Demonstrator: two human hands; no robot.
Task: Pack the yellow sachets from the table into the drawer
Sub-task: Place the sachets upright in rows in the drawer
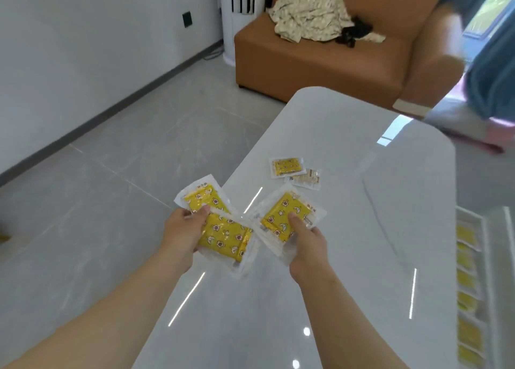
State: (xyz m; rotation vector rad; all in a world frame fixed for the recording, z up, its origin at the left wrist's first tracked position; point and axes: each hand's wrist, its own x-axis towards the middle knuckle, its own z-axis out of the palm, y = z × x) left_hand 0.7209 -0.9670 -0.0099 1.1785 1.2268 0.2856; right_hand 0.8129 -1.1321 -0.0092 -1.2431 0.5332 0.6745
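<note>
Left hand (182, 236): fingers curled round two fanned yellow star-printed plastic sachets (225, 237).
Right hand (308, 246): thumb and fingers pinch a stack of like sachets (281, 218).
Glossy white surface (348, 215): two loose sachets (287, 166) beyond the hands, touching.
White drawer (486, 257): open at right, holding a row of sachets (466, 260).

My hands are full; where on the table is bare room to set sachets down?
Bare table lies between the right hand and the drawer, and at the far end beyond the two loose sachets. Crowded: the left edge, where the left hand and right hand grip fanned sachets.
</note>
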